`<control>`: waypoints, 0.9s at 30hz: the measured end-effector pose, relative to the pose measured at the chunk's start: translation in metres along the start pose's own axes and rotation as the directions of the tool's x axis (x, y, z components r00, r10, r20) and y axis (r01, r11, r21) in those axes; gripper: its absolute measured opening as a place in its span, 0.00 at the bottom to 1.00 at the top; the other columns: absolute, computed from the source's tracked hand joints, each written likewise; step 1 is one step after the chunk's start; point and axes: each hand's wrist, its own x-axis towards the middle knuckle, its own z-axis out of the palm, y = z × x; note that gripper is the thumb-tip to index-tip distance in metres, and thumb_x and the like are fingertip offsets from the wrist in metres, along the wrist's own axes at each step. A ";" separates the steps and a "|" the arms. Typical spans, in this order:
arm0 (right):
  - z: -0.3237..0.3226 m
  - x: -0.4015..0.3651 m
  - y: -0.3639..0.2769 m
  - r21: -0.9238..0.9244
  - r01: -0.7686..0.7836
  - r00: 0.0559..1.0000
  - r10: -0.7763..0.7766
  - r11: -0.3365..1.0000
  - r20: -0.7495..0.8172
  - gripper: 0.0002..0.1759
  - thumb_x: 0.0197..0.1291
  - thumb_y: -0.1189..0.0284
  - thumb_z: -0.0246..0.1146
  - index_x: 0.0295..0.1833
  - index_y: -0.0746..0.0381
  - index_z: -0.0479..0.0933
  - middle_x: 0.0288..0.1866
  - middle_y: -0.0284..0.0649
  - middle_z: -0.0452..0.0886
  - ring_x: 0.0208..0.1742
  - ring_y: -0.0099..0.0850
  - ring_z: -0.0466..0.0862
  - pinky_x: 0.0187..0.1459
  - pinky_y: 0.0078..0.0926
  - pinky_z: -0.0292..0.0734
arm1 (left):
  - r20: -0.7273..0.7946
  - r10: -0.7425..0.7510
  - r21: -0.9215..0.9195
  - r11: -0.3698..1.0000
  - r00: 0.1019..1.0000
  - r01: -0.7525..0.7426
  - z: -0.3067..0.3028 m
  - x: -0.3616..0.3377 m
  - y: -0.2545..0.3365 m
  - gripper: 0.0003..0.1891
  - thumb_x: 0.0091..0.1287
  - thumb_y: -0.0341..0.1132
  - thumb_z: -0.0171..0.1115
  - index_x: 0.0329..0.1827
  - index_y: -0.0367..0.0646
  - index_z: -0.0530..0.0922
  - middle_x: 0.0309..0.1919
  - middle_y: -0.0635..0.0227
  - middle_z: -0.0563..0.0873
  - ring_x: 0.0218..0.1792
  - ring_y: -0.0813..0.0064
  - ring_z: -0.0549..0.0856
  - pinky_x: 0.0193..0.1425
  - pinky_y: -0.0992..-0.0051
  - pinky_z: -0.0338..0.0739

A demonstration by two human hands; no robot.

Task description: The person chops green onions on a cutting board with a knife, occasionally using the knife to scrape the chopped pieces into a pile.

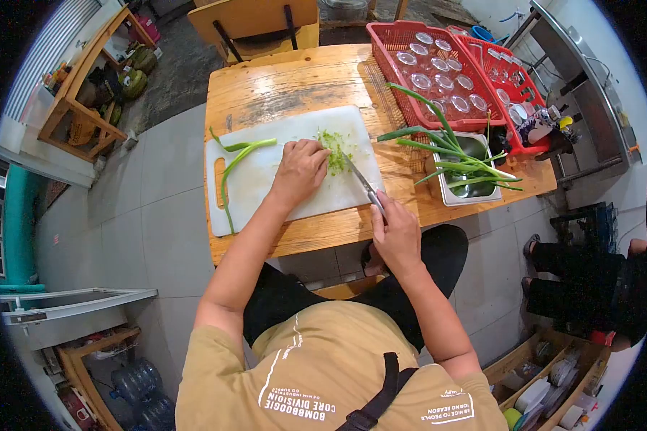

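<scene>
My right hand (397,231) is closed around the handle of a knife (367,188), whose blade reaches into a heap of chopped green onion (333,149). My left hand (300,171) rests on the white cutting board (266,200) just left of that heap. Its fingers are curled together, and whatever is under them is hidden. Near the board's left end lies a bent stalk of green onion (239,157), apart from both hands. More long green onions (453,152) stick out over a metal container (473,188) to the right of the board.
A red basket (388,61) of upturned glasses stands at the back right of the wooden table (246,90). Another red basket (492,59) with glasses sits beside it. A chair (255,18) is across the table. Someone in dark trousers (571,276) is at the far right.
</scene>
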 end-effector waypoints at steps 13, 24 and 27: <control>0.013 -0.017 0.002 0.394 -0.311 0.949 0.303 0.865 0.085 0.15 0.84 0.66 0.64 0.64 0.64 0.83 0.46 0.57 0.91 0.45 0.56 0.93 0.47 0.47 0.86 | -0.147 -0.002 -0.013 1.000 0.989 0.000 0.003 -0.004 0.008 0.09 0.71 0.34 0.75 0.52 0.48 0.91 0.49 0.68 0.90 0.57 0.64 0.86 0.68 0.55 0.71; 0.056 0.005 0.028 0.639 -0.160 0.953 0.286 0.752 -0.098 0.18 0.85 0.69 0.63 0.69 0.69 0.81 0.51 0.49 0.92 0.51 0.32 0.91 0.53 0.33 0.85 | -0.062 -0.074 0.030 0.997 0.995 0.076 -0.030 -0.022 -0.024 0.15 0.74 0.39 0.74 0.59 0.46 0.90 0.52 0.64 0.90 0.61 0.63 0.85 0.72 0.53 0.69; 0.071 -0.001 0.040 0.686 -0.230 0.940 0.339 0.690 -0.026 0.18 0.85 0.69 0.63 0.70 0.68 0.81 0.51 0.47 0.92 0.50 0.29 0.90 0.53 0.32 0.85 | -0.072 -0.158 0.106 0.981 0.985 0.165 -0.041 -0.029 -0.050 0.15 0.74 0.39 0.73 0.61 0.46 0.90 0.55 0.63 0.89 0.65 0.62 0.84 0.75 0.50 0.68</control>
